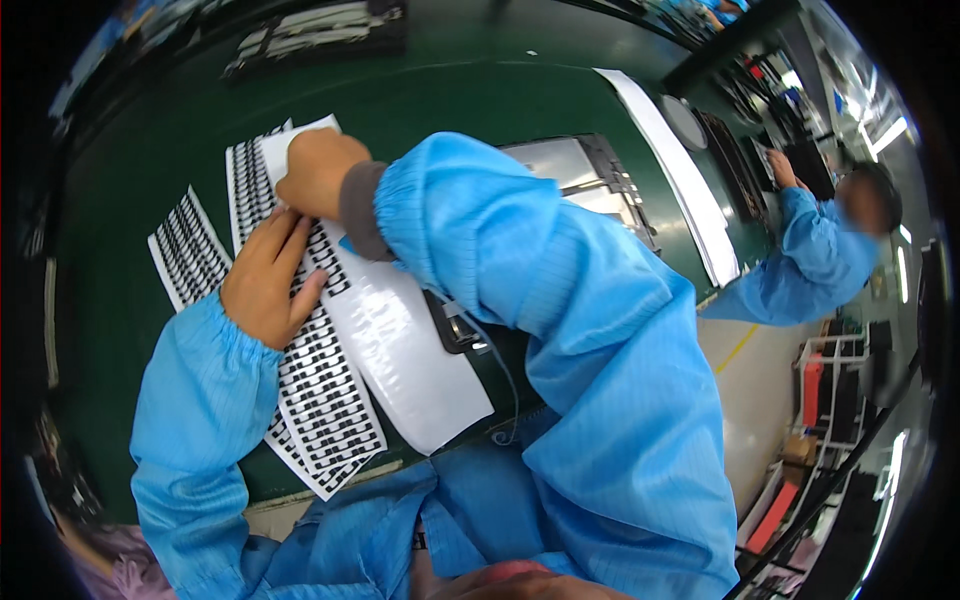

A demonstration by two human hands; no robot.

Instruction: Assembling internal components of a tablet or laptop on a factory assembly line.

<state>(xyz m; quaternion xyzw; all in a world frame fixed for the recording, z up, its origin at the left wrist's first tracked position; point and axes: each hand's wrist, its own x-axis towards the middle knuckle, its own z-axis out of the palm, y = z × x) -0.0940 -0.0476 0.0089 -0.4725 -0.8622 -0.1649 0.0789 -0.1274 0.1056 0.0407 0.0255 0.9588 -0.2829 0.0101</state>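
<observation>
My left hand (262, 283) lies flat on a long white sheet of black die-cut stickers (325, 400), with its thumb out to the side. Beyond it, my right hand (322, 172) is closed at the far part of the sheets, against my left fingertips; what its fingers grip is hidden. A glossy white sheet (410, 350) passes under my right wrist and curves toward me. More sticker sheets lie beneath, and one short sticker sheet (190, 245) sticks out at the left. A dark wristband (364, 212) circles my right wrist.
On the green table (480, 95), behind my right arm, lie flat silver-and-black device parts (575, 170). A black device (455, 325) sits partly under the arm beside a thin cable (512, 380). Long white strips (680, 170) lie at right. A co-worker (825, 235) works farther right.
</observation>
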